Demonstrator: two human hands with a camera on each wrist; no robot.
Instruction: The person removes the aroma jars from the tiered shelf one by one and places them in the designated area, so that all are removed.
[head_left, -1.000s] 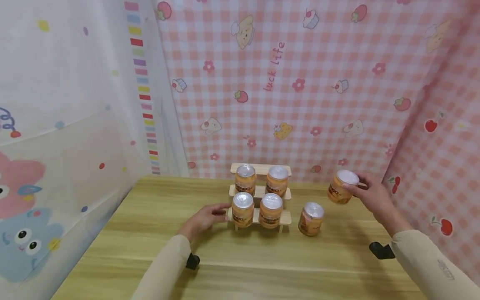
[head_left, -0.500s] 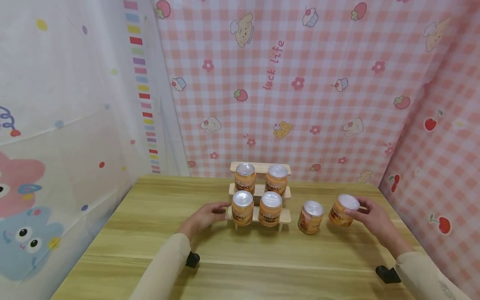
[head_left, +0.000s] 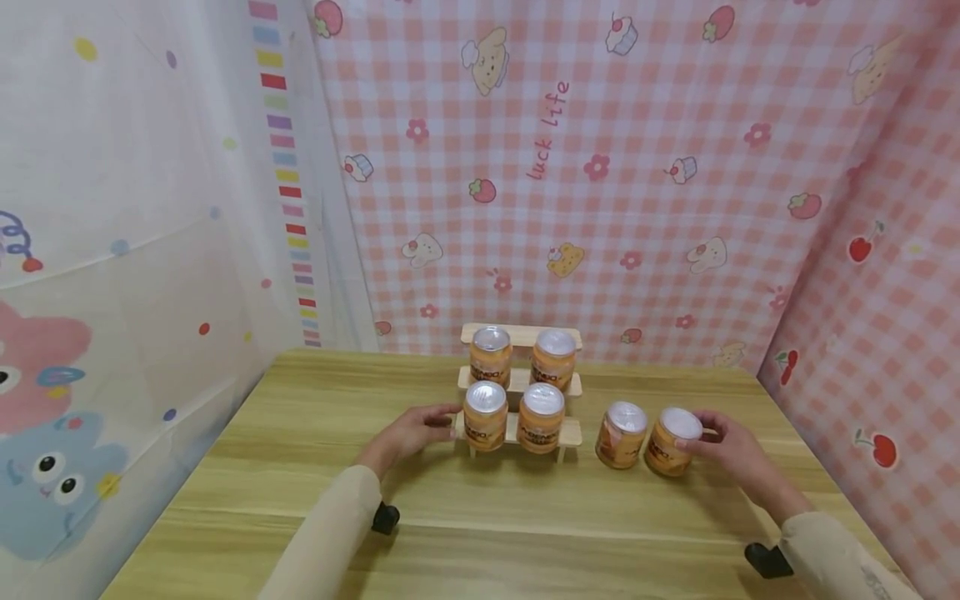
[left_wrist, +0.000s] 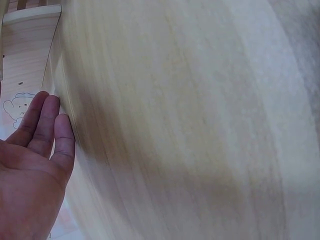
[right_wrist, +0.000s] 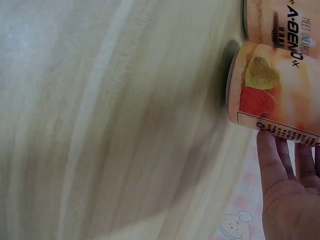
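Observation:
At the right of the table my right hand (head_left: 729, 454) holds an orange can (head_left: 669, 450) with a silver lid, its thumb and fingers at the can's right side. In the right wrist view this can (right_wrist: 275, 95) shows a yellow and a red heart, and its base is close to the tabletop. Just left of it stands a second orange can (head_left: 621, 442). My left hand (head_left: 408, 435) has its fingertips at the left end of a small stepped wooden rack (head_left: 572, 432). Its fingers (left_wrist: 47, 117) are nearly straight in the left wrist view, holding nothing.
Two orange cans stand on the rack's lower step, a front left can (head_left: 485, 425) and a front right can (head_left: 541, 425). Behind them, one step up, are a left can (head_left: 490, 362) and a right can (head_left: 553, 362). A pink checked cloth (head_left: 637, 217) hangs behind the wooden table (head_left: 525, 533).
My right hand has brought its can forward and down from the back right, then left, close beside the second can. The left hand stays at the rack's end.

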